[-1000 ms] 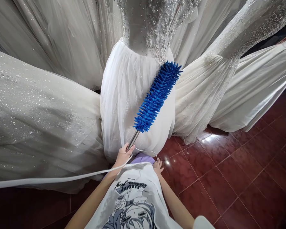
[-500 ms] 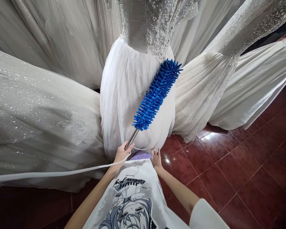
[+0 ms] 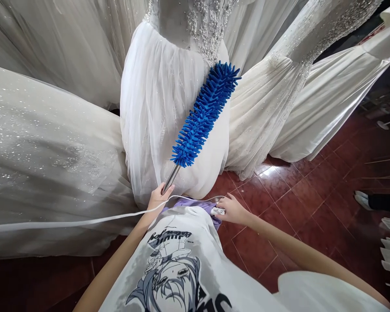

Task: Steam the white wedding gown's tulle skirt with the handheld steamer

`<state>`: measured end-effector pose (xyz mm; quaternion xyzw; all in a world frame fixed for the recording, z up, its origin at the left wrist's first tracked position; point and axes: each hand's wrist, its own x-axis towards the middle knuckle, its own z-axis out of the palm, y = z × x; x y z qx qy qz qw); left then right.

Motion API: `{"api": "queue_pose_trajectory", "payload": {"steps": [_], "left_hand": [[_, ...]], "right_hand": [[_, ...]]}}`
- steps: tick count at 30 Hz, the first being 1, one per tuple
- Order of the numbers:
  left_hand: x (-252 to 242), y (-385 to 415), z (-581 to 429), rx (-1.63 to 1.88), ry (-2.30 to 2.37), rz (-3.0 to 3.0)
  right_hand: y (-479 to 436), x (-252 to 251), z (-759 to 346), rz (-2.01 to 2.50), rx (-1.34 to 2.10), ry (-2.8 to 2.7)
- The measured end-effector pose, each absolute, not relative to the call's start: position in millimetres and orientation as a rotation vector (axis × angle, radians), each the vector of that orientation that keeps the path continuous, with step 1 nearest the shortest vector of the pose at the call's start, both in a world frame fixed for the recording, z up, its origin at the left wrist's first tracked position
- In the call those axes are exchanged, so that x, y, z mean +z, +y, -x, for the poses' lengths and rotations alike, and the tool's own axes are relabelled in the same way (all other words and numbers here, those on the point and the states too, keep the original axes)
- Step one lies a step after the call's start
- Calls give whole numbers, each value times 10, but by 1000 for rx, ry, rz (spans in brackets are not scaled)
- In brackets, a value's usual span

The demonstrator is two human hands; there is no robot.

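The grip of the left hand (image 3: 158,199) is closed around the metal handle of a blue chenille duster (image 3: 204,115), whose head lies slantwise against the white tulle skirt (image 3: 156,108) of a beaded gown. The right hand (image 3: 231,209) pinches a small white object (image 3: 218,211), fingers curled shut, above red floor tiles (image 3: 299,203) that lie open to the right; glittery skirts (image 3: 45,147) crowd the left.
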<state>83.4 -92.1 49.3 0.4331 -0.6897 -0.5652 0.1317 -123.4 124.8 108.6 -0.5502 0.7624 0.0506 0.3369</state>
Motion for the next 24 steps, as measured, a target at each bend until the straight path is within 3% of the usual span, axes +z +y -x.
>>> {"api": "queue_pose_trajectory", "payload": {"steps": [10, 15, 24], "left_hand": [[490, -993, -843, -1629, -2020, -1250], [490, -1016, -820, -1642, -2000, -1230], [493, -1051, -770, -1661, -1987, -1211]], "right_hand": [[1092, 1269, 1382, 1475, 14, 1845], [963, 1015, 1619, 1166, 31, 1880], [806, 765, 1729, 1244, 66, 1845]]}}
